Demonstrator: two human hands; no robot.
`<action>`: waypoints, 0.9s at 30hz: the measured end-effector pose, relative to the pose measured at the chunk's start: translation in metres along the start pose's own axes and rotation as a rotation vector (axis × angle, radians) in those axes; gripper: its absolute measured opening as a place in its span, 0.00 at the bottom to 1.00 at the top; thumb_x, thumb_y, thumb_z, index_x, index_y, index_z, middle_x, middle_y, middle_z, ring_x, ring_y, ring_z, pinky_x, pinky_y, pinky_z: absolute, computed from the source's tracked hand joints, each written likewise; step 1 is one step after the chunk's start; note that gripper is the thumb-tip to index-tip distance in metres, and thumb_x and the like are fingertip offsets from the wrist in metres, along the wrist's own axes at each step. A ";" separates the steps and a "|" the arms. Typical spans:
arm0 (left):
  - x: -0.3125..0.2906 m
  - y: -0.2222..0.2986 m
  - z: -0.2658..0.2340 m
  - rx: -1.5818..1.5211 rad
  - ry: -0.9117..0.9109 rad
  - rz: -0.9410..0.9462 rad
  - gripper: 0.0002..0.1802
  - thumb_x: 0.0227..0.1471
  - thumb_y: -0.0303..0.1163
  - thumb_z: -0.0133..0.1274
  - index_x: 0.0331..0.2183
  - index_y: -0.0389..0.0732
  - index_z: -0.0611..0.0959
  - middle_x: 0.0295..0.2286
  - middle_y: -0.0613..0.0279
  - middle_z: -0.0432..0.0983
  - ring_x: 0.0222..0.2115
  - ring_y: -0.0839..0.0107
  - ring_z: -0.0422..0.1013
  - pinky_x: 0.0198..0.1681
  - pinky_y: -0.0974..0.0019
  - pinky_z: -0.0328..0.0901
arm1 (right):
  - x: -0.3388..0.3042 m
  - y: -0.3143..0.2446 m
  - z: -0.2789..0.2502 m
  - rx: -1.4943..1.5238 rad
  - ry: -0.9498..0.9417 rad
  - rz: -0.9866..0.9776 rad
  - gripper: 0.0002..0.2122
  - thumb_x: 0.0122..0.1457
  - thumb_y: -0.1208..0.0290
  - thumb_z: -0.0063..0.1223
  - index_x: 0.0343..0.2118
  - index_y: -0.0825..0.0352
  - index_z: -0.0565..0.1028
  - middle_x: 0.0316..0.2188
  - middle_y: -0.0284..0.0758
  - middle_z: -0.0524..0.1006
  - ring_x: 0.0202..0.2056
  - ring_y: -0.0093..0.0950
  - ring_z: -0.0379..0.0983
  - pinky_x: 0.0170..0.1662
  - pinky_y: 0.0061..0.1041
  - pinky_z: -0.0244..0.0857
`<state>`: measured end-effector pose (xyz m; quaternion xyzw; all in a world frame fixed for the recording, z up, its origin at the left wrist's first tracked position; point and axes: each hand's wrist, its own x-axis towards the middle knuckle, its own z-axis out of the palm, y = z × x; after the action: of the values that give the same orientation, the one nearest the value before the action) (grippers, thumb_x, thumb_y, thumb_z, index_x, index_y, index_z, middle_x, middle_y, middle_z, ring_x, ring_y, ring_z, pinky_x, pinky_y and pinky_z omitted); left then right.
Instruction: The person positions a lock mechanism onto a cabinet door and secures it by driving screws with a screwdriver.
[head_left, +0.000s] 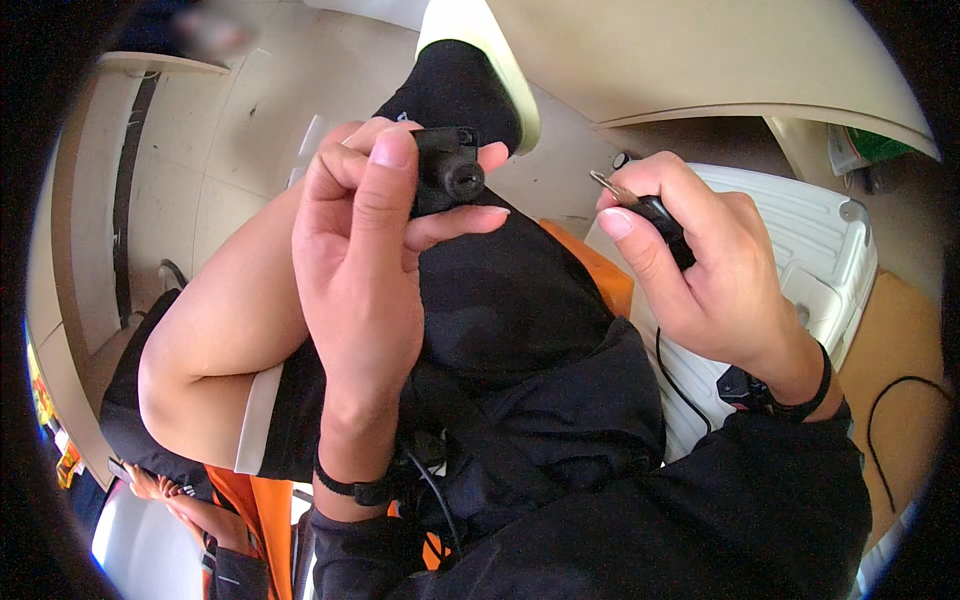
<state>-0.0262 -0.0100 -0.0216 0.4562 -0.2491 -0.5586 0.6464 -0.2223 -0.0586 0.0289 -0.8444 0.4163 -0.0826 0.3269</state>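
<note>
- Gripping w/ L hand [358,240]: black lock housing [430,180], pinched btwn thumb & fingers, round face w/ keyhole [467,183] showing. Raised over lap, fwd of body.
- Gripping w/ R hand [720,250]: key [655,212], black head btwn thumb & curled index, metal blade bare, tip angled up-left, toward lock side.
- Held well apart, no contact btwn key & housing.
- Step, judged: prob. key-to-lock handling, blade out of keyhole. Can't tell if fitting or only checking.
- Next move, if inserting: would call for steady L grip, R wrist turned to line blade up w/ slot, straight push, then light twist. Best to keep L fingertips clear of keyhole face.
- At wrists: black band [372,492] on L, dark watch [742,388] on R.
- Below hands: black clothing [500,300] across lap; thin black cable [683,392] just R of lap.
- Farther R: white ribbed case [790,205], prob. suitcase, lying flat.
- Out past lap: black sock [455,85] in pale shoe [508,70], over light floor [215,140].
- Off lower L: another person's hand [150,487] w/ phone-like slab [119,470].
</note>
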 end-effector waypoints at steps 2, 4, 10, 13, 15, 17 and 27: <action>-0.002 -0.001 -0.001 0.018 -0.008 0.045 0.10 0.59 0.30 0.37 0.33 0.34 0.70 0.38 0.44 0.71 0.38 0.55 0.73 0.27 0.70 0.75 | 0.001 0.000 0.001 0.002 -0.013 -0.004 0.04 0.55 0.75 0.48 0.32 0.70 0.68 0.21 0.37 0.71 0.19 0.27 0.68 0.24 0.20 0.59; -0.001 -0.002 0.002 0.012 -0.005 0.061 0.09 0.58 0.31 0.37 0.31 0.35 0.69 0.36 0.44 0.71 0.36 0.56 0.73 0.24 0.71 0.74 | 0.000 0.000 0.000 -0.007 -0.015 0.010 0.04 0.55 0.75 0.49 0.31 0.70 0.69 0.21 0.37 0.71 0.19 0.26 0.68 0.23 0.19 0.59; -0.002 -0.002 0.000 0.059 -0.029 0.055 0.10 0.58 0.32 0.39 0.29 0.36 0.68 0.29 0.48 0.74 0.26 0.60 0.75 0.15 0.73 0.70 | -0.001 0.002 0.002 0.039 -0.013 -0.020 0.05 0.54 0.75 0.51 0.31 0.69 0.69 0.20 0.36 0.72 0.18 0.24 0.67 0.22 0.19 0.58; -0.003 -0.002 -0.001 0.073 -0.049 0.029 0.11 0.58 0.34 0.40 0.28 0.36 0.68 0.27 0.49 0.74 0.21 0.62 0.75 0.13 0.73 0.68 | -0.001 0.001 0.003 0.085 -0.022 -0.052 0.06 0.53 0.74 0.52 0.31 0.70 0.69 0.20 0.36 0.72 0.17 0.24 0.67 0.21 0.19 0.58; -0.004 -0.002 -0.001 0.079 -0.053 0.012 0.11 0.58 0.34 0.40 0.28 0.36 0.68 0.27 0.49 0.74 0.19 0.63 0.74 0.12 0.73 0.68 | -0.001 0.001 0.003 0.094 -0.026 -0.060 0.06 0.53 0.74 0.52 0.31 0.70 0.69 0.20 0.35 0.72 0.17 0.23 0.67 0.22 0.19 0.58; -0.005 -0.002 0.001 0.081 -0.030 -0.006 0.12 0.58 0.35 0.39 0.28 0.37 0.68 0.26 0.49 0.74 0.18 0.64 0.74 0.12 0.73 0.67 | -0.001 0.000 0.003 0.089 -0.029 -0.055 0.06 0.53 0.74 0.52 0.31 0.70 0.69 0.20 0.35 0.73 0.18 0.23 0.67 0.22 0.19 0.59; -0.006 0.004 0.005 0.093 0.014 -0.118 0.12 0.56 0.33 0.43 0.24 0.37 0.67 0.23 0.48 0.74 0.13 0.68 0.71 0.09 0.75 0.64 | -0.001 -0.001 0.004 0.149 -0.037 -0.076 0.06 0.53 0.75 0.51 0.32 0.70 0.69 0.21 0.35 0.73 0.18 0.25 0.69 0.23 0.20 0.60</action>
<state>-0.0299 -0.0057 -0.0152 0.5033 -0.2432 -0.5803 0.5923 -0.2207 -0.0553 0.0261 -0.8344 0.3705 -0.1103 0.3929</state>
